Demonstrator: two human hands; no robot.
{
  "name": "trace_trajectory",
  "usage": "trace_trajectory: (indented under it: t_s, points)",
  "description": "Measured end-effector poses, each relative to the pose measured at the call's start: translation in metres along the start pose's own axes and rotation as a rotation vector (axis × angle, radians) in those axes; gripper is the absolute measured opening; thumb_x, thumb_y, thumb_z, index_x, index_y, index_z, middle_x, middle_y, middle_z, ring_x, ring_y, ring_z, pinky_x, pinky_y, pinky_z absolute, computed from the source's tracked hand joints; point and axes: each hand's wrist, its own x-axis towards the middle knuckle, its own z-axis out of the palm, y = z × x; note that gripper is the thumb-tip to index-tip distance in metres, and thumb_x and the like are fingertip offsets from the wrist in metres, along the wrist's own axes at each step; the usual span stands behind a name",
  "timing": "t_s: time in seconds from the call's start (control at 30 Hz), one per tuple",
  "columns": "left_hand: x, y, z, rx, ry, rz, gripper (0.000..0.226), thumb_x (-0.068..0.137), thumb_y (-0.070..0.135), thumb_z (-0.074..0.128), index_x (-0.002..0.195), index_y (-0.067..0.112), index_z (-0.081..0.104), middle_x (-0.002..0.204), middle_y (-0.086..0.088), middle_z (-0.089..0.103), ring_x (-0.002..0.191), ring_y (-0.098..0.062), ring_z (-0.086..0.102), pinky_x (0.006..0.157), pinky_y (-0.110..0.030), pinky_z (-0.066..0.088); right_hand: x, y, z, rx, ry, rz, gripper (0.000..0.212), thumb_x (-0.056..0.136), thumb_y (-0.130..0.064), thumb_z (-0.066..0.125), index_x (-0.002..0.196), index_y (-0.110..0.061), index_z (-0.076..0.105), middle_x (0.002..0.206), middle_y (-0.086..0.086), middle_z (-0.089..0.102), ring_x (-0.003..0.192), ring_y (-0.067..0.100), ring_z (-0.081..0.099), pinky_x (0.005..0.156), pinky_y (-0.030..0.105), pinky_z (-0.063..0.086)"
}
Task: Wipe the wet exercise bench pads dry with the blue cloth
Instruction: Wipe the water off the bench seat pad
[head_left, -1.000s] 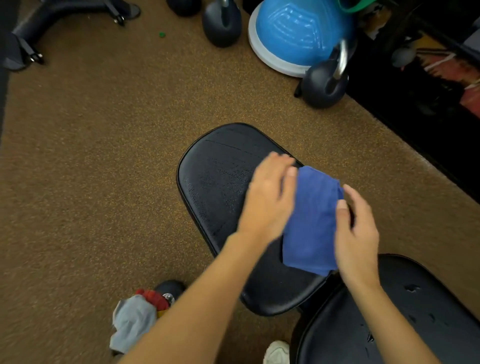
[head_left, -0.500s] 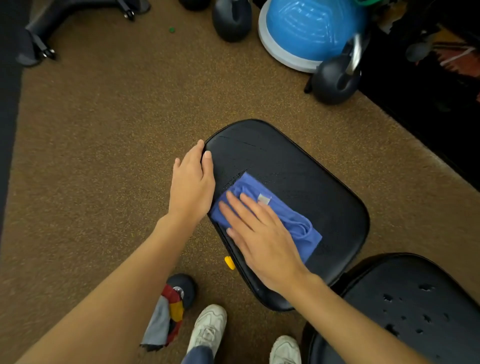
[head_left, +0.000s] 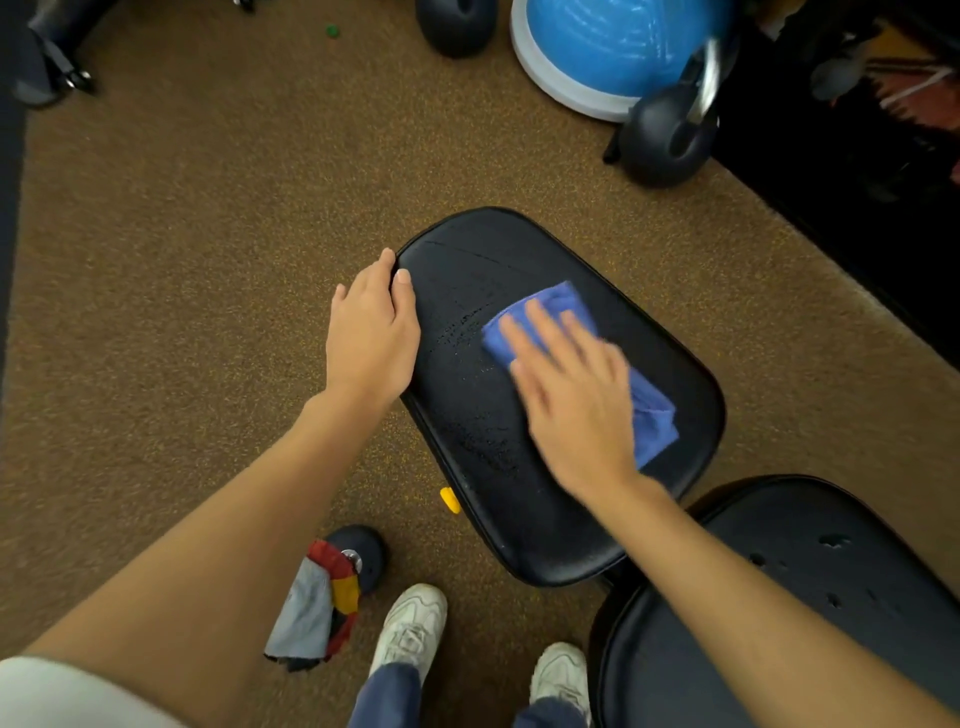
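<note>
A black bench pad (head_left: 524, 519) lies in the middle of the view, beaded with water along its left half. On it lies the blue cloth (head_left: 652, 415), and my right hand (head_left: 574, 400) presses flat on it with straight, spread fingers, blurred by motion. My left hand (head_left: 371, 332) rests on the pad's left edge, fingers relaxed over the rim. A second black pad (head_left: 810, 613) at the lower right carries several water drops.
Brown speckled floor surrounds the bench. A blue dome trainer (head_left: 613, 52) and dark kettlebells (head_left: 667, 140) sit at the back right. A grey, red and yellow rag (head_left: 317, 608) hangs by a bench foot near my white shoes (head_left: 410, 629).
My right hand has slid the blue cloth from the pad's left edge toward its middle and right. A second ago both hands held the cloth; the left now rests on the pad's edge.
</note>
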Motion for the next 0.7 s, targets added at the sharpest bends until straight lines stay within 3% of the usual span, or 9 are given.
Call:
trace_trajectory:
  t_s: [0.13, 0.27, 0.37, 0.5, 0.6, 0.7]
  points:
    - [0.003, 0.0, -0.002, 0.034, 0.004, 0.003, 0.046, 0.104, 0.028, 0.027, 0.144, 0.008, 0.038, 0.148, -0.006, 0.041, 0.138, -0.019, 0.033, 0.117, -0.037, 0.012, -0.06, -0.015, 0.0, 0.038, -0.133, -0.391, 0.056, 0.091, -0.022, 0.059, 0.142, -0.034, 0.04, 0.15, -0.009, 0.038, 0.132, 0.02, 0.04, 0.096, 0.037, 0.033]
    - [0.002, 0.0, -0.002, 0.036, -0.003, -0.002, 0.047, 0.104, 0.029, 0.025, 0.145, 0.008, 0.036, 0.149, -0.005, 0.04, 0.139, -0.019, 0.032, 0.118, -0.035, 0.01, -0.1, 0.029, -0.012, -0.011, -0.179, -0.601, 0.064, 0.085, -0.009, 0.05, 0.143, -0.034, 0.038, 0.151, -0.011, 0.034, 0.129, 0.018, 0.04, 0.095, 0.033, 0.031]
    - [0.0, 0.001, -0.001, 0.025, -0.002, -0.003, 0.047, 0.104, 0.03, 0.025, 0.146, 0.008, 0.034, 0.15, -0.004, 0.038, 0.139, -0.017, 0.03, 0.118, -0.035, 0.009, -0.092, 0.072, -0.019, -0.037, -0.143, -0.514, 0.056, 0.088, -0.014, 0.049, 0.139, -0.036, 0.039, 0.149, -0.014, 0.036, 0.123, 0.018, 0.045, 0.091, 0.033, 0.033]
    - [-0.003, 0.002, 0.0, 0.022, 0.006, -0.007, 0.048, 0.104, 0.029, 0.024, 0.146, 0.009, 0.033, 0.15, -0.004, 0.037, 0.139, -0.018, 0.03, 0.118, -0.039, 0.013, -0.04, 0.098, -0.022, 0.007, -0.034, -0.105, 0.04, 0.098, -0.029, 0.043, 0.138, -0.033, 0.047, 0.145, -0.011, 0.044, 0.11, 0.02, 0.044, 0.086, 0.03, 0.028]
    - [-0.004, 0.004, 0.0, 0.006, 0.007, -0.016, 0.048, 0.104, 0.03, 0.025, 0.147, 0.009, 0.032, 0.151, -0.004, 0.036, 0.14, -0.018, 0.029, 0.117, -0.04, 0.016, -0.009, 0.077, -0.016, 0.044, 0.06, 0.119, 0.038, 0.1, -0.031, 0.041, 0.136, -0.026, 0.051, 0.144, -0.008, 0.046, 0.109, 0.021, 0.039, 0.087, 0.037, 0.034]
    - [-0.004, 0.005, 0.0, -0.005, 0.008, -0.022, 0.048, 0.104, 0.031, 0.026, 0.147, 0.009, 0.032, 0.151, -0.004, 0.036, 0.14, -0.017, 0.029, 0.117, -0.04, 0.016, -0.013, 0.03, -0.007, 0.031, 0.058, -0.04, 0.04, 0.096, -0.026, 0.047, 0.136, -0.025, 0.052, 0.144, -0.005, 0.047, 0.107, 0.022, 0.041, 0.083, 0.041, 0.04]
